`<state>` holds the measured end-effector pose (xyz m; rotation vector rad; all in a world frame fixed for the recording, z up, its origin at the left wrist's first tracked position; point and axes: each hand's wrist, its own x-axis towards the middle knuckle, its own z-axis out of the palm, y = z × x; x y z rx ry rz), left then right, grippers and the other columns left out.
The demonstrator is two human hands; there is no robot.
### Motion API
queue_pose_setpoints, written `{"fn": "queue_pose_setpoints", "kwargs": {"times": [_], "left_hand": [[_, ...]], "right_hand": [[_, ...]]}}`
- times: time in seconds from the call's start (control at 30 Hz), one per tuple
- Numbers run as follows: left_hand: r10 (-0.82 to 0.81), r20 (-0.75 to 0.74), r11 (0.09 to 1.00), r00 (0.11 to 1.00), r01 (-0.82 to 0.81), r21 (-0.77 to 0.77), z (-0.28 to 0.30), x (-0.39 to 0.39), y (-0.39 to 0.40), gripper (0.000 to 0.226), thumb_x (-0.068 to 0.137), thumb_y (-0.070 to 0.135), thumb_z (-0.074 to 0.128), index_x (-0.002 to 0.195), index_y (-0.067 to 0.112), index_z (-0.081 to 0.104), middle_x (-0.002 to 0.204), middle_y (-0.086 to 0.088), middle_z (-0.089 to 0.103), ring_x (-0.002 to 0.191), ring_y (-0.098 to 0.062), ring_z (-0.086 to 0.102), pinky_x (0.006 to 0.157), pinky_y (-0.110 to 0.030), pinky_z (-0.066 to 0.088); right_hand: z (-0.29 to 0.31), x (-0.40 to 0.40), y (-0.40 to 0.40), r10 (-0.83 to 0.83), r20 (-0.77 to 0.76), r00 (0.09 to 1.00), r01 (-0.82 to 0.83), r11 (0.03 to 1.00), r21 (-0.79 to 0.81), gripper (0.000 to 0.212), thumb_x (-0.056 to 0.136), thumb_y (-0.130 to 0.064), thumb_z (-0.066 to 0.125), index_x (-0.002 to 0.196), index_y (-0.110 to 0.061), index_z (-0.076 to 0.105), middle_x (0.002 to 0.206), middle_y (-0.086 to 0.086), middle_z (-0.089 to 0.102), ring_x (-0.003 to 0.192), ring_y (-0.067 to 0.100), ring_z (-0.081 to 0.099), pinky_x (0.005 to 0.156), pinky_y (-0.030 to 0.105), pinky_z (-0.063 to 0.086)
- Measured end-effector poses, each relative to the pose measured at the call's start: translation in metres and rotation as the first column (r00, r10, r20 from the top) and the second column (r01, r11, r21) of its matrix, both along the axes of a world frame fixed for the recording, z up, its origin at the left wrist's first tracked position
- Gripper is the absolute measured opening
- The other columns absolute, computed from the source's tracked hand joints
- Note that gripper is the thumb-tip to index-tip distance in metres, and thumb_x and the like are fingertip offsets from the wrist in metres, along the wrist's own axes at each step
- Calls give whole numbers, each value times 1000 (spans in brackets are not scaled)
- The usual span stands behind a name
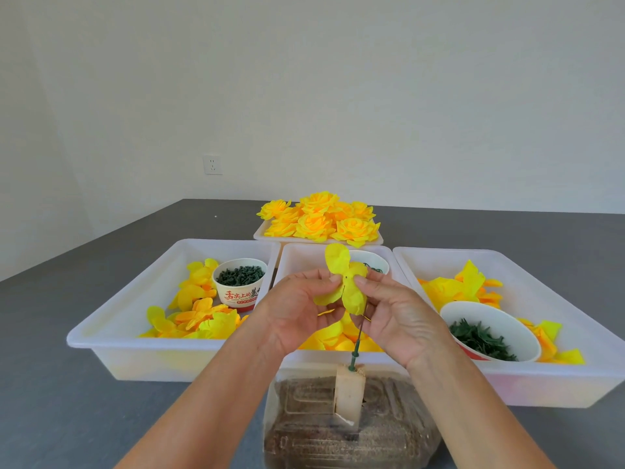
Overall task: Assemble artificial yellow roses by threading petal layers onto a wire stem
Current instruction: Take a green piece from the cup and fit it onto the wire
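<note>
Fingers (333,278) of both hands pinch yellow petal layer (341,282).

The petal layer (345,282) is showing as thin yellow fabric — matt and faintly crinkled. The wire stem (359,335) is appearing dark green and smooth, probably plastic-coated. The stem block (350,394) is looking like pale, rough-cut wood. The trays (142,358) are presenting translucent white plastic with a soft sheen. The printed cup (240,292) is appearing as coated paper. The tabletop (67,418) is reading grey — matt, even.
</note>
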<state>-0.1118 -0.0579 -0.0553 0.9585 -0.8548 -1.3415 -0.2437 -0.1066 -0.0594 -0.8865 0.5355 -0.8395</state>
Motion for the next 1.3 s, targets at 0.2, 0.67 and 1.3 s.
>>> {"fn": "queue_pose_setpoints", "kwargs": {"times": [0.2, 0.67, 1.3], "left_hand": [[-35, -22, 999, 999, 35, 30, 0, -1, -1, 13, 72, 17, 61, 84, 11, 61, 74, -3, 66, 64, -14, 60, 63, -24, 51], [166, 33, 982, 986, -162, -99, -5, -1, -6, 26, 81, 3, 63, 60, 17, 67, 65, 1, 69, 56, -11, 64, 58, -23, 52], [343, 98, 925, 934, -318, -207, -5, 0, 4, 38, 80, -10, 60, 111, 12, 62, 95, -11, 66, 87, -27, 64, 75, -37, 55]], "right_hand": [[0, -4, -1, 8, -9, 1000, -8, 1000, 7, 24, 64, -10, 66, 87, -17, 66, 71, 1, 71, 57, 9, 64, 66, 27, 45], [-1, -13, -5, -72, 4, 997, 72, 993, -92, 34, 66, -8, 67, 99, -17, 67, 83, 1, 73, 70, 12, 66, 68, 28, 51], [-12, -21, -3, -508, 62, 859, 267, 341, -901, 37, 65, 12, 74, 64, -23, 65, 90, -5, 69, 90, 9, 61, 73, 14, 45]]}}
